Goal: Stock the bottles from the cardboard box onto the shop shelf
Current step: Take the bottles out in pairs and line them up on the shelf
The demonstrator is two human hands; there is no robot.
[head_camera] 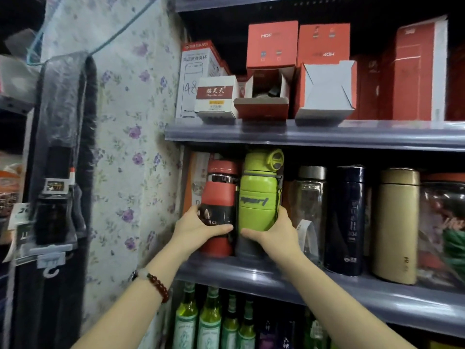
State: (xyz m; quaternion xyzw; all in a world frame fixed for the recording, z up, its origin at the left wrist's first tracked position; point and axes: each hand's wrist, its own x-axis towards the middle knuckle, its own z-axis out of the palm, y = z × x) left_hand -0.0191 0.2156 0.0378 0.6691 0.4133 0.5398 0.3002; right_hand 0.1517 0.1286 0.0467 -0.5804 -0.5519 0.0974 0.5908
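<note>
A red bottle (218, 195) with a black label band stands at the left end of the middle shelf (327, 290). My left hand (198, 229) is wrapped around its lower half. Right beside it stands a lime-green bottle (259, 195) with a flip lid and a grey base, and my right hand (274, 231) grips its lower part. Both bottles are upright and rest on the shelf, touching or nearly touching each other. The cardboard box is not in view.
To the right stand a clear bottle (308, 207), a dark navy flask (348, 217), a gold flask (397, 222) and a glass jar (442, 230). Red and white cartons (271, 46) fill the upper shelf. Green glass bottles (208, 321) line the lower shelf. A floral-papered wall (130, 147) is at left.
</note>
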